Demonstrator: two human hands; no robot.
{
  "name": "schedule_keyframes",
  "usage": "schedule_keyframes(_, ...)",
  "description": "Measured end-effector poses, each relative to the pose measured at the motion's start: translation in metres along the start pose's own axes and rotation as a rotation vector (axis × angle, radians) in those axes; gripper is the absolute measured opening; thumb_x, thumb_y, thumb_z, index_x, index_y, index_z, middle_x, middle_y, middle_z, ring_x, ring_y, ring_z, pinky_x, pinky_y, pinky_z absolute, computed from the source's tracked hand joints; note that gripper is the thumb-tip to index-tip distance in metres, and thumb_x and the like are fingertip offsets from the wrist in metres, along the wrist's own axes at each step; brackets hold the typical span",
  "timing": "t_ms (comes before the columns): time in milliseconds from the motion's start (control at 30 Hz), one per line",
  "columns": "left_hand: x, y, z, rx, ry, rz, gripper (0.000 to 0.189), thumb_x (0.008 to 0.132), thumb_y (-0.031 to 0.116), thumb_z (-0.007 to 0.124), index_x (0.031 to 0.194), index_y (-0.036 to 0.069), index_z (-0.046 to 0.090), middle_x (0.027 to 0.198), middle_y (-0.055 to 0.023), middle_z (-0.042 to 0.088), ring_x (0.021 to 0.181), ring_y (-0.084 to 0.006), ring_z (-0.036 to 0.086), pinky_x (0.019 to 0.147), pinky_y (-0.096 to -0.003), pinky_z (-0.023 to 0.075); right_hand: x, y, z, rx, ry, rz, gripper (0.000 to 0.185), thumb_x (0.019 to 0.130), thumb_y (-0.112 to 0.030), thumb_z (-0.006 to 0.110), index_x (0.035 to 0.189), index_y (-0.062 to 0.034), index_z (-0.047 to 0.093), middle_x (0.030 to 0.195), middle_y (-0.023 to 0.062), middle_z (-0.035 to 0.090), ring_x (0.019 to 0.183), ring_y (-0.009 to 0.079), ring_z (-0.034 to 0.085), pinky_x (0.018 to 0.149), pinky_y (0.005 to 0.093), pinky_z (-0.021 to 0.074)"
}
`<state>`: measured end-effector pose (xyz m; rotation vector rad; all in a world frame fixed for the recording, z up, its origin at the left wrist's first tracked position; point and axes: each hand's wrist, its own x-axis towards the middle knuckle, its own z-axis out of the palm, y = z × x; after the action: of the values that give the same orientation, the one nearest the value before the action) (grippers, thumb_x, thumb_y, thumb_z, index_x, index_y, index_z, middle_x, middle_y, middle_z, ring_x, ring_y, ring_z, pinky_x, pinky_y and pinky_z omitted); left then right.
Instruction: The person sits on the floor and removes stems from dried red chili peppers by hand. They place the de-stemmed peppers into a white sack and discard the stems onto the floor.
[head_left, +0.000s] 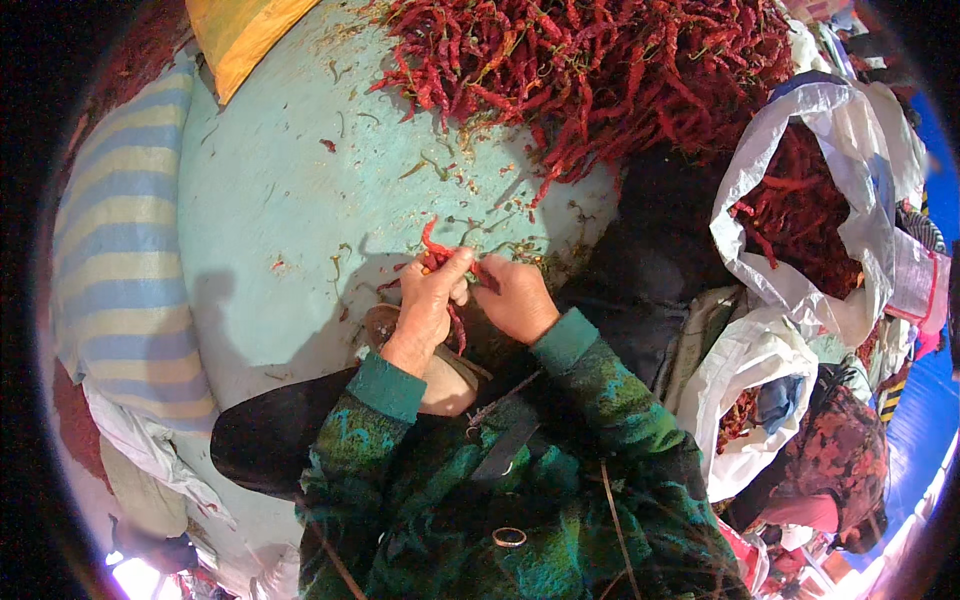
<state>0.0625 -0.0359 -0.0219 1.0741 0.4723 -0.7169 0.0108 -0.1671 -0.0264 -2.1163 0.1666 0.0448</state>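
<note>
My left hand (429, 306) is closed around a few dried red chillies (433, 238), with one curved chilli sticking up above the thumb and another hanging below the fingers. Close against it on the right, my right hand (517, 295) pinches the stem end of a chilli between thumb and fingers. Green stems and a few chilli pieces lie on the pale green floor (277, 195) around both hands. Beyond them spreads a big heap of dried red chillies (585, 67).
A striped full sack (135, 247) lies at the left, a yellow sack (244, 37) at the top left. At the right stand an open white sack of red chillies (802, 210) and a smaller white bag (750, 397) with chillies and blue material.
</note>
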Motion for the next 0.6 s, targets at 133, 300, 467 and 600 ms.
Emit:
schedule_keyframes(133,0.002,0.010,-0.005,-0.221,0.009,-0.026,0.011,0.080,0.009,0.067,0.079,0.007,0.057,0.065,0.0029,0.049,0.049,-0.0077,0.040,0.044,-0.0240,0.0310,-0.006,0.009,-0.006,0.482,-0.182,0.335,0.011,0.079,-0.010,0.062,0.080,0.0001,0.058,0.065,0.0069,0.060,0.049,0.0138,0.052,0.045,0.0291,0.0408)
schedule_keyframes(300,0.006,0.007,-0.004,-0.200,0.024,-0.003,0.010,0.081,0.009,0.066,0.080,0.006,0.057,0.067,0.0030,0.049,0.050,-0.0077,0.040,0.045,-0.0244,0.0317,-0.009,-0.012,-0.025,0.796,-0.214,0.455,0.014,0.088,-0.011,0.054,0.079,-0.0015,0.058,0.065,0.0001,0.057,0.049,0.0052,0.045,0.043,0.0218,0.0357)
schedule_keyframes(467,0.002,0.012,-0.004,-0.193,-0.101,-0.063,0.014,0.079,0.009,0.067,0.088,0.003,0.058,0.068,0.0018,0.051,0.051,-0.0074,0.041,0.045,-0.0238,0.0329,-0.010,-0.003,-0.021,0.533,-0.193,0.251,0.015,0.087,-0.010,0.052,0.077,0.0000,0.058,0.062,0.0032,0.056,0.050,0.0097,0.047,0.047,0.0263,0.0402)
schedule_keyframes(600,-0.010,0.013,-0.003,0.124,-0.202,-0.043,0.022,0.076,0.007,0.068,0.095,0.000,0.059,0.070,0.0003,0.054,0.052,-0.0068,0.044,0.046,-0.0222,0.0353,-0.010,-0.004,-0.024,0.457,-0.262,0.194,0.014,0.085,-0.008,0.052,0.077,0.0013,0.057,0.059,0.0062,0.054,0.052,0.0144,0.051,0.051,0.0312,0.0429)
